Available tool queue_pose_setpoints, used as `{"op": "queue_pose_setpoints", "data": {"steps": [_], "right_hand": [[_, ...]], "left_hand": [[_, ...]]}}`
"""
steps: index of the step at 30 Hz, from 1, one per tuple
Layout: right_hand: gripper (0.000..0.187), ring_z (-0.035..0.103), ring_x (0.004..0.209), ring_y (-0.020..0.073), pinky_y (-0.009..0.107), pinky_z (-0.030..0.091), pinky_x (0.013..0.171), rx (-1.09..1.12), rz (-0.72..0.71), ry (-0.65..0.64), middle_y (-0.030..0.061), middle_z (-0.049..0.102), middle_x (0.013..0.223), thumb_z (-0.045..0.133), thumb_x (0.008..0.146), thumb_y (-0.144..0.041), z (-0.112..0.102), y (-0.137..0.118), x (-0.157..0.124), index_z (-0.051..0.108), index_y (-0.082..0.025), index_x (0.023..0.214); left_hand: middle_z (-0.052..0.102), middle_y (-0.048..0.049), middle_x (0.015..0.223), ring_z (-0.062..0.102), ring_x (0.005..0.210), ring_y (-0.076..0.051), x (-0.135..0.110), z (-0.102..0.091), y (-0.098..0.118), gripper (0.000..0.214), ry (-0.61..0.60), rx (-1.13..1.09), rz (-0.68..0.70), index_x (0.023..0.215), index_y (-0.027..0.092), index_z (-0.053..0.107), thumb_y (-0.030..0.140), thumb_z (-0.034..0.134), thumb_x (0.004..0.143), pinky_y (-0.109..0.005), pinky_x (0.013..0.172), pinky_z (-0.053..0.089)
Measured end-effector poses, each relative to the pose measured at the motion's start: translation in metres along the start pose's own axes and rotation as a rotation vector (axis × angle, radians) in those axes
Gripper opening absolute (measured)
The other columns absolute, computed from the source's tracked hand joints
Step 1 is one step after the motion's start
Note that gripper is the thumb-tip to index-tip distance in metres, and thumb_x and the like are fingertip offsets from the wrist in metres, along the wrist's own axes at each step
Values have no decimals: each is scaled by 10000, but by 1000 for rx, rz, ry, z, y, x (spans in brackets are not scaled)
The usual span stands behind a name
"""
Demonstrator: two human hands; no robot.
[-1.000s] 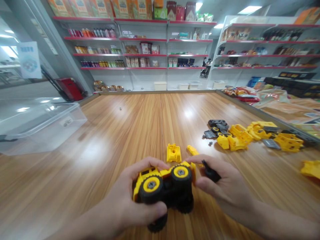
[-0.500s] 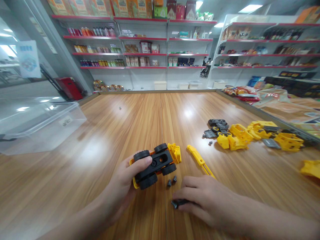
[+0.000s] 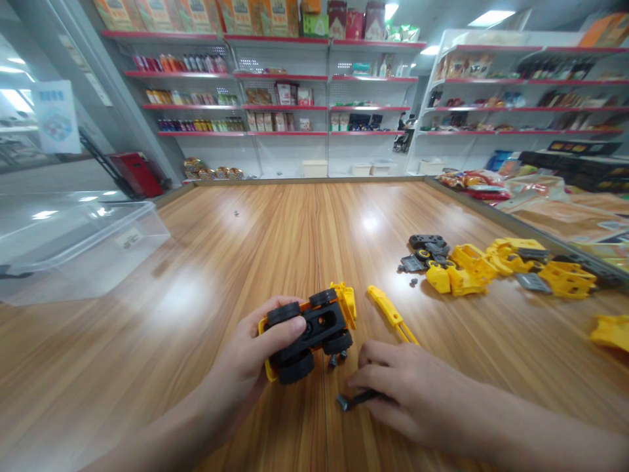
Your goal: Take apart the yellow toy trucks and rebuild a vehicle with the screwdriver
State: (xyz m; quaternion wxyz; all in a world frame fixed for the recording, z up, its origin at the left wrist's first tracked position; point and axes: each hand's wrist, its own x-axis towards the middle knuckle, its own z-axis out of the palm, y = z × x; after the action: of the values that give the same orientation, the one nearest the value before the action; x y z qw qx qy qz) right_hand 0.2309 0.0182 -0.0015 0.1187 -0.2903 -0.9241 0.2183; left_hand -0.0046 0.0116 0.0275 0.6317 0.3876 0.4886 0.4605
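Observation:
My left hand (image 3: pixel 263 347) is closed around a yellow and black toy truck (image 3: pixel 317 324), thumb pressed on its black underside. The truck is turned so its wheels and bottom face me, with a hole visible in the chassis. My right hand (image 3: pixel 405 383) rests low over the table, its fingers curled round a dark slim tool (image 3: pixel 366 396), partly hidden. At the tool's far end is a small grey screw-like piece (image 3: pixel 343 402); I cannot tell whether they are joined. Two grey screws (image 3: pixel 338 358) sit just below the truck's front wheel. A yellow toy arm (image 3: pixel 392 313) lies beyond my right hand.
Several yellow and dark toy parts (image 3: pixel 466 269) are piled at the right. Another yellow piece (image 3: pixel 612 331) lies near the right edge. A clear plastic bin (image 3: pixel 83 249) stands at the left. Packaged goods (image 3: pixel 540 196) lie past the table's right rim, and stocked shelves stand behind.
The truck has come slightly nearer and to the right, tilting a little and partly covering the two screws. My right hand has shifted slightly right, showing more of the dark tool.

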Motion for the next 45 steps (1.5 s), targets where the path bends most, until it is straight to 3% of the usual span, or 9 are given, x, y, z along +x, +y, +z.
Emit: {"op": "queue_pose_setpoints", "data": {"steps": [7, 10, 15, 21, 29, 34, 37, 43, 45], "right_hand": [[292, 615, 759, 138, 243, 532, 644, 79, -170, 555, 50, 637, 855, 565, 791, -12, -12, -8, 1, 658, -157, 1027], [313, 636, 804, 139, 238, 555, 682, 73, -203, 668, 67, 656, 892, 597, 798, 6, -18, -12, 0, 665, -133, 1070], [305, 655, 847, 127, 209, 562, 730, 25, -238, 702, 75, 673, 964, 651, 799, -10, -16, -14, -3, 674, -125, 1081], [221, 648, 837, 123, 197, 536, 714, -14, -265, 657, 80, 658, 964, 639, 800, -6, -13, -15, -4, 687, -111, 989], [211, 508, 623, 91, 223, 455, 523, 7, -225, 579, 82, 528, 943, 590, 845, -56, -13, -8, -1, 686, -121, 1021], [326, 553, 832, 208, 345, 518, 661, 96, -227, 528, 103, 523, 915, 492, 903, -223, -21, -12, -4, 625, -78, 1162], [403, 551, 892, 203, 358, 519, 732, 104, -169, 539, 117, 532, 974, 405, 876, -90, -25, -16, -5, 561, -57, 1247], [293, 558, 893, 152, 276, 516, 768, 47, -156, 664, 72, 553, 983, 548, 841, 7, -22, -17, -4, 609, -113, 1100], [360, 540, 931, 166, 290, 518, 770, 24, -174, 646, 93, 508, 1037, 536, 846, 9, -21, -16, -4, 606, -99, 1182]], "left_hand": [[655, -51, 870, 633, 819, -206, 1, 0, -2, 399, -56, 19, -20, 1059, 175, 609, 421, 710, 763, -278, 694, 465], [664, -73, 908, 639, 827, -226, -1, 0, -3, 420, -158, 64, -44, 1050, 174, 601, 454, 709, 756, -301, 702, 470], [655, -93, 1015, 625, 912, -249, -8, 0, -2, 448, -356, 129, -81, 1056, 173, 608, 479, 710, 745, -333, 776, 471], [651, -105, 1005, 620, 904, -232, -9, 2, 0, 440, -419, 52, -115, 1050, 154, 584, 483, 683, 777, -315, 777, 459], [648, -92, 979, 630, 863, -217, -10, 3, 1, 441, -375, 35, -102, 1065, 157, 596, 462, 704, 765, -292, 742, 473], [658, -85, 961, 629, 848, -208, -9, 3, 0, 435, -328, 12, -89, 1087, 163, 589, 444, 703, 774, -293, 738, 479], [655, -81, 945, 619, 849, -211, -7, 1, -4, 451, -273, 29, -63, 1077, 159, 597, 470, 698, 767, -293, 733, 464], [647, -64, 949, 598, 874, -209, -6, 0, -5, 442, -208, 88, -37, 1058, 175, 611, 482, 705, 755, -288, 749, 438], [645, -55, 928, 595, 879, -210, -7, 2, -3, 438, -190, 106, -30, 1052, 181, 615, 479, 714, 747, -288, 753, 434]]}}
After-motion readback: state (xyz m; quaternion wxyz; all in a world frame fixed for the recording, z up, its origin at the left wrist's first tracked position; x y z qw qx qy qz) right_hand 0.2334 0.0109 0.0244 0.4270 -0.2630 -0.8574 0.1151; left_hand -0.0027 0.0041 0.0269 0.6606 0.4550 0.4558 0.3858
